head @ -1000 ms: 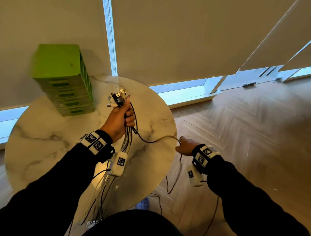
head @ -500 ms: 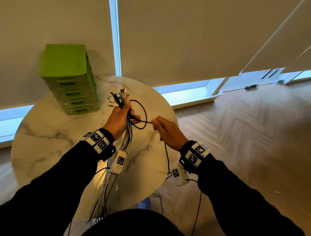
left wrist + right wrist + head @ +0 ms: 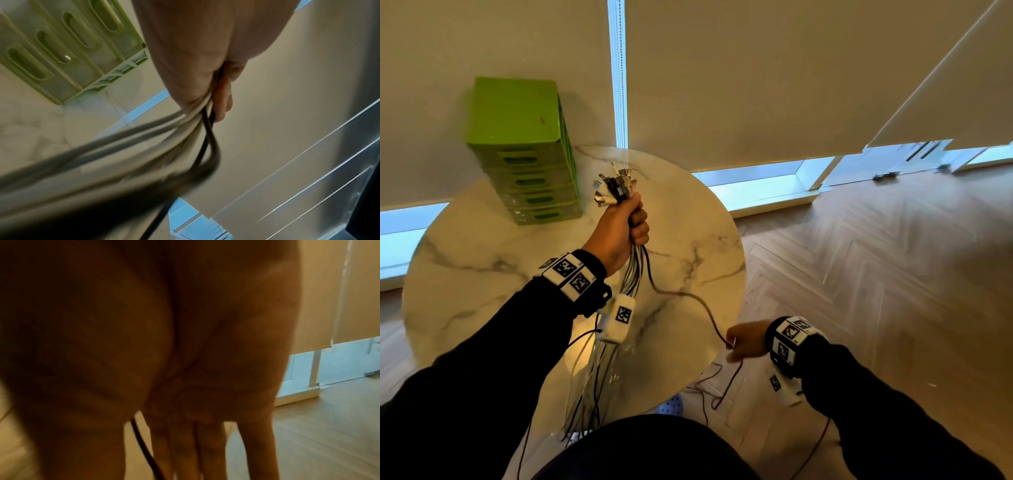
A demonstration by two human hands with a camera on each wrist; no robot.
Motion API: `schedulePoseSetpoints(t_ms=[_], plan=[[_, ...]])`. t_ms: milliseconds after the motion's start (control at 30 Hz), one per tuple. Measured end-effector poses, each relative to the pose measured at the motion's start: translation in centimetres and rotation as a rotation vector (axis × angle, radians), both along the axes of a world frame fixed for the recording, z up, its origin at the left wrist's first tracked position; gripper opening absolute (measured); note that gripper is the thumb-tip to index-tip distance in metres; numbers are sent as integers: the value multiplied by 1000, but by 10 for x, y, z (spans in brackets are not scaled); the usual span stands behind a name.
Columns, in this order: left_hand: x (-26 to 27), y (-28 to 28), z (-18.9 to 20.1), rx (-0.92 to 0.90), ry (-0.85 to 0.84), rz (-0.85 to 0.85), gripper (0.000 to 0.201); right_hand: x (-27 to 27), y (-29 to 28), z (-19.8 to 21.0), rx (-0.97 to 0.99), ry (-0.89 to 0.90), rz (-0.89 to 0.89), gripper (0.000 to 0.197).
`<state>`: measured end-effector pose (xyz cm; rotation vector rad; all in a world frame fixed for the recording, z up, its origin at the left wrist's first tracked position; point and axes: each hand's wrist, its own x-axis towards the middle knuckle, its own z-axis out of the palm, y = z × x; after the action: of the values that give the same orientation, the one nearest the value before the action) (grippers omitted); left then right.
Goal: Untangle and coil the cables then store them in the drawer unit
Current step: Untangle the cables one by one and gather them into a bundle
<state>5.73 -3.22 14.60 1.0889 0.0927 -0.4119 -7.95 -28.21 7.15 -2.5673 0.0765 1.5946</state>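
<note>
My left hand [image 3: 619, 233] grips a bundle of cables [image 3: 635, 269] upright above the round marble table [image 3: 482, 274]; their plugs [image 3: 616, 185] fan out above the fist. The strands hang down past my wrist to the table's near edge. One dark cable [image 3: 688, 296] runs from the bundle down to my right hand [image 3: 744, 341], which pinches it off the table's right edge. The left wrist view shows my left hand [image 3: 201, 65] closed around grey and black cables [image 3: 144, 129]. In the right wrist view the dark cable [image 3: 141, 443] passes between thumb and fingers [image 3: 185, 443]. The green drawer unit [image 3: 524, 147] stands at the table's back left, drawers closed.
The dark cable's loose end [image 3: 709, 387] trails on the wooden floor [image 3: 876, 274] right of the table. A blue-and-white object [image 3: 671, 407] lies under the table edge. Roller blinds [image 3: 756, 85] hang behind the table, with low windows below.
My right hand moved from beside the left hand down and to the right, drawing the dark cable out. The small loop by the left hand is gone. The left hand stayed put.
</note>
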Motion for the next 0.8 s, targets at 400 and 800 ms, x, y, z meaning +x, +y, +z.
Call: schedulePoseSetpoints(t_ms=[400,800], plan=[[-14,51,13,242,-244,-181,36,96,132,70,959,-389,-303,77],[-47,167,29,577,-378,103,57,82,285,92,1287,12,-586,14]])
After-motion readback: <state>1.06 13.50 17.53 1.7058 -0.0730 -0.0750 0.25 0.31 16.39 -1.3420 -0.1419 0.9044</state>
